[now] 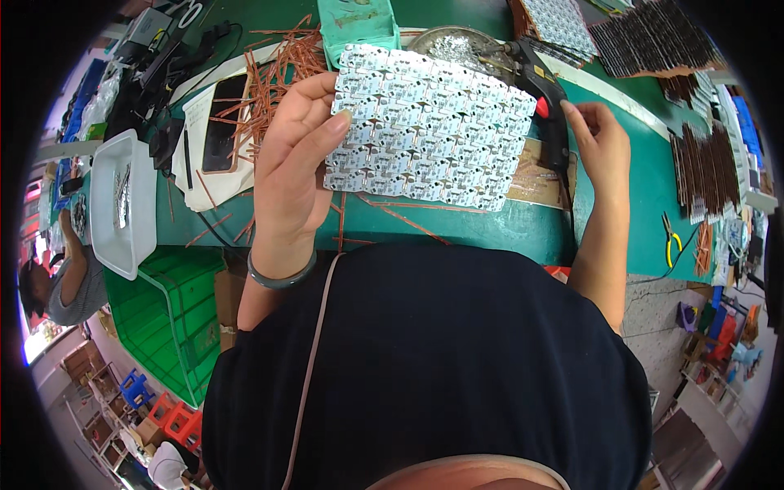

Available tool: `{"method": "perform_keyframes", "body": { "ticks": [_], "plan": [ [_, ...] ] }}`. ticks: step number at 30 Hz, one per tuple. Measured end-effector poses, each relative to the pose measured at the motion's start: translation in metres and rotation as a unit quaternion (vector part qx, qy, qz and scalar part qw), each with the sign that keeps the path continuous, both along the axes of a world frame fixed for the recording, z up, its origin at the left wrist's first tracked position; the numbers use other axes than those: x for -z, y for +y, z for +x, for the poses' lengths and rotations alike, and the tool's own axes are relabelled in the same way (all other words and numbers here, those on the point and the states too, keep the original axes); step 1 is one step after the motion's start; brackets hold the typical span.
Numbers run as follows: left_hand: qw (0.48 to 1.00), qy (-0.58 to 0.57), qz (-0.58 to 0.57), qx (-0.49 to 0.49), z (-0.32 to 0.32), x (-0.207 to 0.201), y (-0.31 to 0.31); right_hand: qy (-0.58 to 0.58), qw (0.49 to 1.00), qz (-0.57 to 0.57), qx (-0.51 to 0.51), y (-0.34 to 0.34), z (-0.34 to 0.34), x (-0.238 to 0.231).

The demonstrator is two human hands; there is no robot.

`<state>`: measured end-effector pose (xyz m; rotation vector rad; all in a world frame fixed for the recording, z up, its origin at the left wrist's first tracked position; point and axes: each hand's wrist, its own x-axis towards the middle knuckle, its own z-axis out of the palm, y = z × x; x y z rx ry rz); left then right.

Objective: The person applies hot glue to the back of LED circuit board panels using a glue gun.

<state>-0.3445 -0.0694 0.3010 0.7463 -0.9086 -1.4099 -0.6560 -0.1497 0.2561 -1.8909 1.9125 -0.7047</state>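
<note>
My left hand (298, 159) grips the left edge of a panel of small white circuit boards (429, 131), thumb on its face and fingers behind. The panel is held up and tilted above the bench. My right hand (603, 143) is half curled, with its fingertips beside a black soldering gun (549, 110) with a red trigger. The hand is not wrapped round the grip, and nothing shows in its fingers. The gun's front end reaches over a round pan (433, 37) of silvery scraps. Behind the panel lies a brown board (531, 175), partly hidden.
Copper-coloured strips (282, 69) pile up beside a phone (224, 122) and a turquoise box (355, 24). A white tray (122, 204) and green crate (163, 318) stand left. Stacked panels (653, 41) and yellow-handled pliers (672, 245) lie right. Another person (73, 286) is far left.
</note>
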Motion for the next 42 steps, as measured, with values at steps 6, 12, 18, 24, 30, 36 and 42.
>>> {"method": "perform_keyframes", "body": {
  "ticks": [6,12,18,24,30,36,42],
  "plan": [
    [0.999,0.017,0.014,0.023,-0.001,0.002,-0.002,-0.539,0.811,0.139,-0.182,0.043,0.045,-0.03],
    [1.0,0.01,0.017,0.017,-0.003,0.002,-0.001,-0.601,0.756,0.152,-0.21,0.043,0.05,-0.015],
    [1.0,0.011,0.014,0.014,-0.005,0.002,0.0,-0.618,0.741,0.15,-0.214,0.043,0.051,-0.014],
    [0.999,0.018,0.017,0.025,-0.005,0.005,-0.003,-0.612,0.747,0.156,-0.207,0.043,0.049,-0.015],
    [0.999,0.003,0.039,0.01,-0.006,0.006,-0.003,-0.615,0.749,0.138,-0.204,0.043,0.049,-0.014],
    [0.999,-0.003,0.04,0.0,-0.005,0.003,-0.001,-0.612,0.76,0.128,-0.179,0.041,0.05,-0.011],
    [0.999,-0.01,0.017,0.026,-0.004,0.007,-0.003,-0.618,0.764,0.119,-0.14,0.041,0.049,-0.004]
  ]
}}
